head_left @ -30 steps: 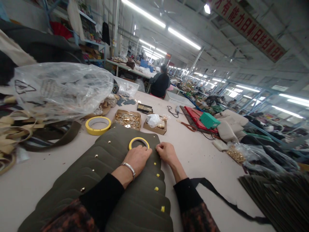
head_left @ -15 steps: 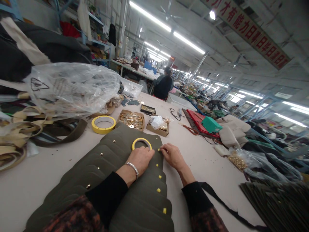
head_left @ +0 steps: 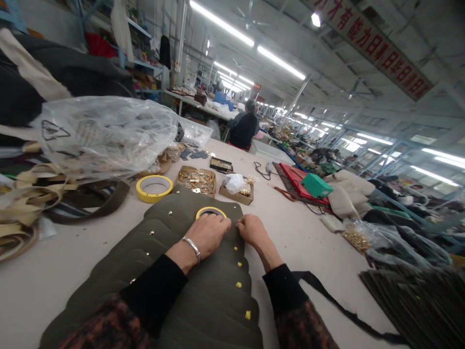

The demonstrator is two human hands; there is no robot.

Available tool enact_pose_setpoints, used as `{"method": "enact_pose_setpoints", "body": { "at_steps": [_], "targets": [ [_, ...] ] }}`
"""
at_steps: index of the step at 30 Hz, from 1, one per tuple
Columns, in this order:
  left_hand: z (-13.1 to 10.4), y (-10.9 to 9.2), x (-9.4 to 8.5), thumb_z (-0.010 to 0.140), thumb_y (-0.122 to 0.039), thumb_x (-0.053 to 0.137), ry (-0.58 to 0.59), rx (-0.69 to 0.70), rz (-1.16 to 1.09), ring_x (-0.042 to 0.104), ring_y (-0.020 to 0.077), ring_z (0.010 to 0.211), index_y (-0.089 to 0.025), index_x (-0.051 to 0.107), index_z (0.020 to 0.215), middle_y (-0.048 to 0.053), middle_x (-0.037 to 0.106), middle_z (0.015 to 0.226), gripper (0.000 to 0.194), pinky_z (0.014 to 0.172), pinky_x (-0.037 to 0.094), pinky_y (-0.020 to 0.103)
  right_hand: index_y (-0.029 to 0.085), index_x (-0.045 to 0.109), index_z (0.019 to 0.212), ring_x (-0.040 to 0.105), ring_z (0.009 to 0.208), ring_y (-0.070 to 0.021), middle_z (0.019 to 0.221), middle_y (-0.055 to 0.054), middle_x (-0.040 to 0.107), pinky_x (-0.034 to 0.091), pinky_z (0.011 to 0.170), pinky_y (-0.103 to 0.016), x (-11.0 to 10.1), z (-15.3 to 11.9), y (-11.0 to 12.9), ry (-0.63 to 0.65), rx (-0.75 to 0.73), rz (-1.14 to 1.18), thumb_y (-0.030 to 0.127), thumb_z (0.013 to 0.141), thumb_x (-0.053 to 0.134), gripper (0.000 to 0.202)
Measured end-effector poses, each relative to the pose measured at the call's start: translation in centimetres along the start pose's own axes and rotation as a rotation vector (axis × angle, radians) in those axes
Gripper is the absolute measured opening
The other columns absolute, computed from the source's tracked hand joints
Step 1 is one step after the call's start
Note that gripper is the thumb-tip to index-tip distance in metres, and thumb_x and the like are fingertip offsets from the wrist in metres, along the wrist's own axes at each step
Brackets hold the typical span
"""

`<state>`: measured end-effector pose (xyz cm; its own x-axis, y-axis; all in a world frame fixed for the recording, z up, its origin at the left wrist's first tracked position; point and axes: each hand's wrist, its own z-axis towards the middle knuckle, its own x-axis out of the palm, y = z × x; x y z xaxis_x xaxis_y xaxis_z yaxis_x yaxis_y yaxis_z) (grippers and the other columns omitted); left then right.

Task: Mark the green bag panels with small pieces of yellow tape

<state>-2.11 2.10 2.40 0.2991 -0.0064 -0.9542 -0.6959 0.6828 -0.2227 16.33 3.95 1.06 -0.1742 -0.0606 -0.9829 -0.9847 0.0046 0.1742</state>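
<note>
Two-handed, grasps a yellow tape roll with the left hand, its fingers curled over the near rim, and pinches with the right hand, its fingers drawn together, at the upper right edge of the overlapping dark green pieces; cannot tell of anything between them. Down that edge, four bits of yellow tape; along the left side, shiny studs. Underneath, a pale worktop. Just beyond the pieces, a cardboard box of gold metal parts beside a smaller box topped with crumpled clear plastic, a black tray behind. Left of these, a second tape roll, then a big clear bag and tan straps. Well to the right, a green box and a dark green stack. Farther off, a seated co-worker, back turned.
</note>
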Motion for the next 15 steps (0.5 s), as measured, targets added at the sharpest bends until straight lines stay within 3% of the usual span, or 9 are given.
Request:
{"method": "enact_pose_setpoints", "body": {
  "at_steps": [5, 9, 13, 15],
  "targets": [
    [-0.2, 0.0, 0.0, 0.094, -0.020, 0.039, -0.035, 0.015, -0.093, 0.061, 0.0177, 0.080, -0.022, 0.058, 0.095, 0.002, 0.064, 0.092, 0.019, 0.066, 0.043, 0.027, 0.017, 0.073, 0.071, 0.066, 0.069, -0.0153, 0.071, -0.004, 0.073, 0.041, 0.060, -0.022, 0.2, -2.2, -1.8, 0.032, 0.040, 0.168, 0.019, 0.079, 0.059, 0.016],
    [-0.3, 0.2, 0.4, 0.096, -0.023, 0.037, -0.065, 0.015, -0.157, 0.061, 0.0161, 0.083, -0.022, 0.057, 0.099, 0.002, 0.064, 0.094, 0.020, 0.071, 0.044, 0.026, 0.017, 0.074, 0.082, 0.066, 0.070, -0.0141, 0.076, -0.003, 0.074, 0.044, 0.062, -0.021, 1.0, -2.5, -2.6, -0.001, 0.042, 0.302, 0.017, 0.078, 0.060, 0.014],
    [-0.2, 0.4, 1.1, 0.095, -0.021, 0.040, -0.086, 0.018, -0.219, 0.061, 0.0169, 0.086, -0.021, 0.057, 0.099, 0.003, 0.065, 0.095, 0.018, 0.075, 0.045, 0.028, 0.014, 0.069, 0.103, 0.063, 0.055, -0.0113, 0.071, -0.003, 0.071, 0.045, 0.052, -0.020, 1.4, -2.7, -3.3, -0.070, 0.081, 0.367, 0.018, 0.087, 0.046, 0.028],
    [0.1, 0.5, 1.6, 0.094, -0.020, 0.041, -0.092, 0.028, -0.261, 0.061, 0.0172, 0.085, -0.021, 0.057, 0.099, 0.003, 0.065, 0.095, 0.017, 0.076, 0.045, 0.028, 0.014, 0.069, 0.100, 0.064, 0.057, -0.0118, 0.070, -0.003, 0.071, 0.047, 0.054, -0.020, 1.1, -3.3, -3.9, -0.108, 0.087, 0.352, 0.023, 0.089, 0.045, 0.027]
  ]
}}
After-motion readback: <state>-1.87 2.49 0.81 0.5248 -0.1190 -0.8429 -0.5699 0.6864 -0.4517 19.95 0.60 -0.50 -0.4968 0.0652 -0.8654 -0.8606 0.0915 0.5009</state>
